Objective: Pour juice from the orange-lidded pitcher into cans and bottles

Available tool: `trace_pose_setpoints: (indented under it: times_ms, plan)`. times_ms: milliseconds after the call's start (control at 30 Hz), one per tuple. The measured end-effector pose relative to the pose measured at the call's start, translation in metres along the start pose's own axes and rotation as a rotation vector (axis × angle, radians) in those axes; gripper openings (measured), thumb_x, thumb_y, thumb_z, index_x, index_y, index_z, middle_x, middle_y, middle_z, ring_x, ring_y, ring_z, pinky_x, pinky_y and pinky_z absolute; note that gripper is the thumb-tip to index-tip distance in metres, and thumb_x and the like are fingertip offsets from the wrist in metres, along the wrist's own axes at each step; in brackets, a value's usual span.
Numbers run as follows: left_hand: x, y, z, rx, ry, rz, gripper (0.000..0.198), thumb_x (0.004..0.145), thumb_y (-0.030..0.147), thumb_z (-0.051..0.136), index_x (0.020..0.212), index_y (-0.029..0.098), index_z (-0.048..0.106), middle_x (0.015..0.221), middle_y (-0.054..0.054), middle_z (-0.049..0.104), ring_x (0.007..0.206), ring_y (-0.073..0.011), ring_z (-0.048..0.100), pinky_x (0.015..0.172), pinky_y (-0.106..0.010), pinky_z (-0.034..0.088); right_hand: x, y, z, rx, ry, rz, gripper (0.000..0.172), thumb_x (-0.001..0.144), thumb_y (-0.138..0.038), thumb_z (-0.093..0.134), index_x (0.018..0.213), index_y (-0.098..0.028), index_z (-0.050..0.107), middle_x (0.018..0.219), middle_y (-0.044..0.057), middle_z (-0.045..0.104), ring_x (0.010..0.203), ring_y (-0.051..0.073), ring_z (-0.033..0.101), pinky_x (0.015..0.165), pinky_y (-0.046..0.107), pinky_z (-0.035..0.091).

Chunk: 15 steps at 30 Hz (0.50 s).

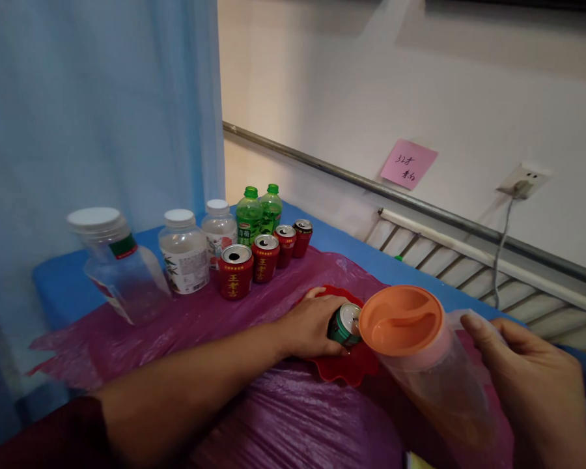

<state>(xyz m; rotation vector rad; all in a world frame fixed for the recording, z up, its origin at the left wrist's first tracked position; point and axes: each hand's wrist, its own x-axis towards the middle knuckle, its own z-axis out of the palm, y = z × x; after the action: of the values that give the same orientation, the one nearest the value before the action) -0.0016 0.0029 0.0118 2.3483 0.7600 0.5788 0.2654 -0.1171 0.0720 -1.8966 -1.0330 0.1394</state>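
Note:
My left hand [310,326] is wrapped round a dark green drink can [344,333], which stands in a red scalloped dish [339,370]. My right hand [532,371] grips the handle of a clear plastic pitcher [444,384] with an orange lid [403,322]. The pitcher leans toward the can, and its spout side is at the can's opened top. Some brownish liquid shows low in the pitcher. I cannot tell whether liquid is flowing. Purple plastic sheeting [293,417] lies under the dish.
Several opened red cans [236,277] stand beyond my left arm. Behind them are two green bottles [249,215], two white-capped bottles [183,260] and a larger clear jar [127,280]. A blue curtain [102,111] hangs at left; a radiator [469,260] runs along the wall.

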Motion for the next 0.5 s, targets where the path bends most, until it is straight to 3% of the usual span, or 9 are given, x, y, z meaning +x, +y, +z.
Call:
trace_pose_setpoints:
  times_ms: [500]
  plan:
    - [0.0004,0.0022,-0.0029,-0.021,0.017,0.010,0.067,0.062,0.035,0.090,0.122,0.028,0.060,0.127,-0.002,0.069,0.122,-0.0289,0.061,0.118,-0.049,0.026,-0.0016,0.0012,0.0036,0.155,0.073,-0.035,0.046,0.076,-0.060,0.075,0.059,-0.021,0.056,0.053,-0.005,0.042,0.047,0.010,0.032,0.038,0.026,0.022]
